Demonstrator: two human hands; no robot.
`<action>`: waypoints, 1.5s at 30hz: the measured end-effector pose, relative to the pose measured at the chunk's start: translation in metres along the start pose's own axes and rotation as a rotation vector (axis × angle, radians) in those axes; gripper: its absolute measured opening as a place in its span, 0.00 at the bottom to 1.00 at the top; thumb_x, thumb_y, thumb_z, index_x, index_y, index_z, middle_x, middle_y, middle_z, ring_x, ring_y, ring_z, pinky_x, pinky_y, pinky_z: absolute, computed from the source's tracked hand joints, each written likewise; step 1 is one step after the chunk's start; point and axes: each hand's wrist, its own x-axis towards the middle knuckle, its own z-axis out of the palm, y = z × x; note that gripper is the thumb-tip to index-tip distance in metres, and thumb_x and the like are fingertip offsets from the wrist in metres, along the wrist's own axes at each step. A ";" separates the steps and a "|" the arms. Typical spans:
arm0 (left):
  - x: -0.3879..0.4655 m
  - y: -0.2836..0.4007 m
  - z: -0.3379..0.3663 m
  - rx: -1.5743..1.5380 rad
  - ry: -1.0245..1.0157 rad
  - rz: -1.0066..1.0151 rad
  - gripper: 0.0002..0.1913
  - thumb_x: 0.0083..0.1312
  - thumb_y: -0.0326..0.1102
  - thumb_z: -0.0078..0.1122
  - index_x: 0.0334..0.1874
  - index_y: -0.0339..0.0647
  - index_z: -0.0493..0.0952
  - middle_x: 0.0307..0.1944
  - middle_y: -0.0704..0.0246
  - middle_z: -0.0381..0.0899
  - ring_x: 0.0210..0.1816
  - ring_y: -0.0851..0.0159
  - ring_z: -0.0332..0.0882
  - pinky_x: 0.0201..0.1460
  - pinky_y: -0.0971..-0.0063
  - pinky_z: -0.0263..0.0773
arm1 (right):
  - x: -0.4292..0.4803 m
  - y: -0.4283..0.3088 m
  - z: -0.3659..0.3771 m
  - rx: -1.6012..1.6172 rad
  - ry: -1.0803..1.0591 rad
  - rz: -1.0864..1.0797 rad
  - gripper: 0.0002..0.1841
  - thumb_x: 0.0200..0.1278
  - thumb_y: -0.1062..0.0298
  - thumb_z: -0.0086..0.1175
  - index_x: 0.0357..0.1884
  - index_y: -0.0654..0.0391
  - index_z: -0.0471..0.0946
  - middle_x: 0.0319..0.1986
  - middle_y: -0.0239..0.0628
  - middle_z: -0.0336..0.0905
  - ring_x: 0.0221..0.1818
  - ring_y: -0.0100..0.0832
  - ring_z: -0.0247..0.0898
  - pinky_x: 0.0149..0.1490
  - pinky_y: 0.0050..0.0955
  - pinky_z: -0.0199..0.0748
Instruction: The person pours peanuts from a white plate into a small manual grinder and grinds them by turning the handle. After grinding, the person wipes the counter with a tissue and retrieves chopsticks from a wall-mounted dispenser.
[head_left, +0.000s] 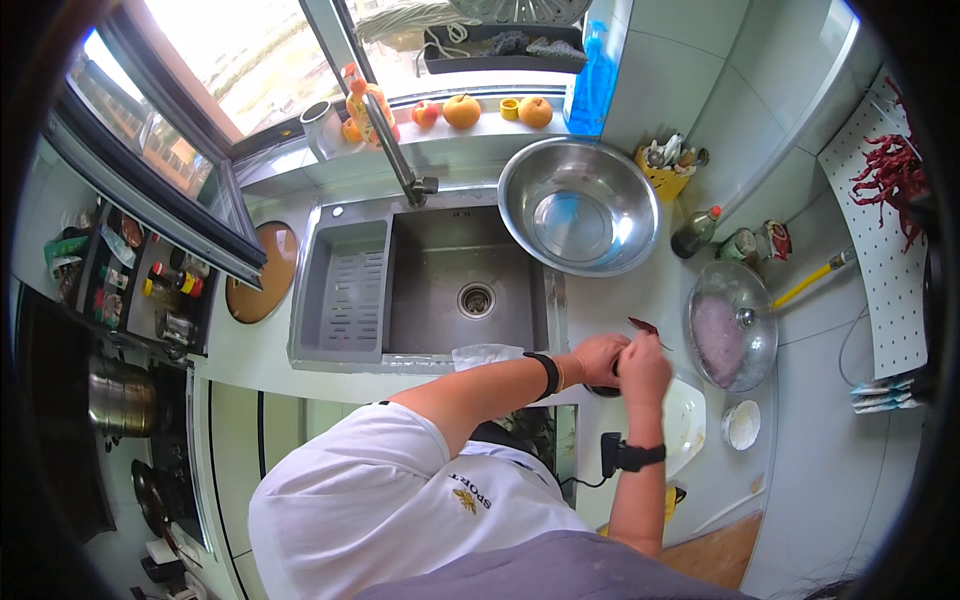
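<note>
My left hand (600, 358) and my right hand (646, 369) meet over the counter to the right of the sink, fingers bent. A dark red, thin item, apparently a dried chili (643, 325), sticks out just beyond them; the fingers hide which hand grips it. Something small and dark shows between the hands, too hidden to name. Under them lies the rim of a dark round dish (602, 391). A white plate (686, 427) with wet-looking marks is close to my right wrist. A small white bowl (741, 425) holding something white stands right of the plate.
The sink (420, 330) has a large steel basin (577, 262) overlapping its right corner. A glass-lidded pan (731, 326), a dark sauce bottle (694, 234) and jars stand at right. An open window frame (165, 195) juts over the left counter. Dried chilies (889, 176) hang at right.
</note>
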 end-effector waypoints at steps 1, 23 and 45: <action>0.009 -0.001 -0.001 0.010 -0.005 -0.020 0.25 0.49 0.49 0.74 0.45 0.42 0.80 0.46 0.58 0.82 0.51 0.45 0.77 0.54 0.56 0.74 | 0.001 0.000 0.007 -0.009 -0.019 0.044 0.06 0.66 0.65 0.50 0.35 0.55 0.74 0.38 0.44 0.80 0.34 0.55 0.80 0.39 0.52 0.79; 0.004 0.006 -0.003 -0.043 0.061 0.003 0.27 0.48 0.48 0.75 0.46 0.41 0.79 0.46 0.59 0.82 0.50 0.46 0.78 0.54 0.55 0.74 | 0.006 0.006 -0.002 0.027 -0.064 0.026 0.06 0.64 0.66 0.52 0.35 0.56 0.75 0.37 0.44 0.81 0.37 0.54 0.79 0.41 0.52 0.78; 0.002 -0.006 0.004 0.062 0.063 -0.021 0.23 0.49 0.53 0.74 0.41 0.47 0.80 0.42 0.55 0.83 0.46 0.42 0.78 0.50 0.53 0.74 | 0.002 0.011 0.022 0.116 0.059 -0.020 0.06 0.63 0.63 0.51 0.34 0.53 0.75 0.39 0.43 0.80 0.36 0.55 0.79 0.39 0.54 0.78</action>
